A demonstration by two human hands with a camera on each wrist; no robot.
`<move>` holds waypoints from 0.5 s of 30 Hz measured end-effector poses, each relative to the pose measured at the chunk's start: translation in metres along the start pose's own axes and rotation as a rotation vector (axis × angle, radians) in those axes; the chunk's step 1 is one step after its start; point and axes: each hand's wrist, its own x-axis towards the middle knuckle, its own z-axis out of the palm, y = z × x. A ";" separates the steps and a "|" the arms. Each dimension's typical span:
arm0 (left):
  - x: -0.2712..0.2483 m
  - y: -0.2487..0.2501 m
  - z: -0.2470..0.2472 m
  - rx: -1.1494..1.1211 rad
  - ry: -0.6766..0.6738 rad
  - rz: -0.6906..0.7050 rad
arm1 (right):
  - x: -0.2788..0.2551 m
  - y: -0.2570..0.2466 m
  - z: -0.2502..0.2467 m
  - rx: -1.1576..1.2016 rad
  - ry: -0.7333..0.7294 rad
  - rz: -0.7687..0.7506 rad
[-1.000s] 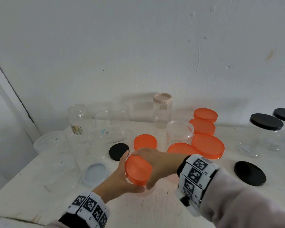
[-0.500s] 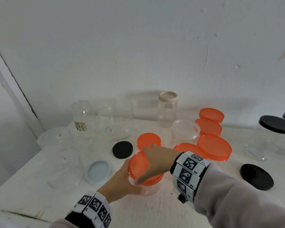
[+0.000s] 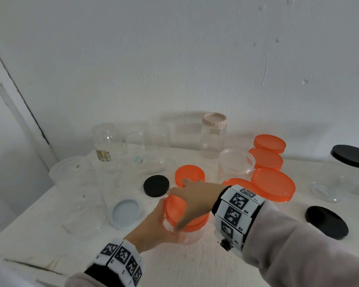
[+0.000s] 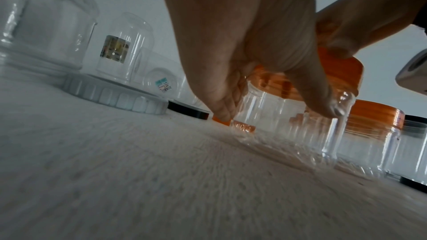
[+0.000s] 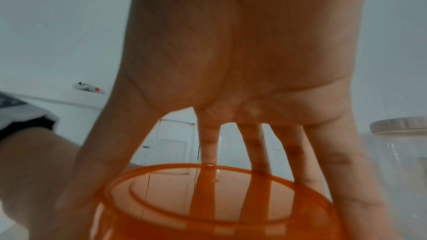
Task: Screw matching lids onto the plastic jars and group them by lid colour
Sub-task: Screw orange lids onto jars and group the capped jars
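A small clear jar (image 3: 193, 237) stands near the table's front centre with an orange lid (image 3: 174, 208) on its mouth. My left hand (image 3: 155, 224) grips the jar's wall from the left, thumb at the front. My right hand (image 3: 195, 199) reaches over from the right and grips the lid's rim, fingers spread. The left wrist view has the left hand (image 4: 254, 61) wrapped round the ribbed jar (image 4: 277, 121), whose base is on the table. In the right wrist view the right hand (image 5: 242, 61) has thumb and fingers down around the orange lid (image 5: 208, 198).
A loose orange lid (image 3: 190, 175), a black lid (image 3: 156, 185) and a pale lid (image 3: 125, 213) lie close by. Orange-lidded jars (image 3: 273, 185) and an open jar (image 3: 235, 166) stand right. Clear jars (image 3: 77, 183) crowd the left; a black lid (image 3: 326, 222) and a black-lidded jar (image 3: 350, 162) sit far right.
The jar has gone from tilted, lid facing me, to nearly upright. My right hand has turned on the lid, its fingers now spread around the rim.
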 end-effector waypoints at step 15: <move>0.000 0.000 0.003 0.006 0.001 0.022 | -0.002 -0.002 -0.004 0.015 -0.008 -0.056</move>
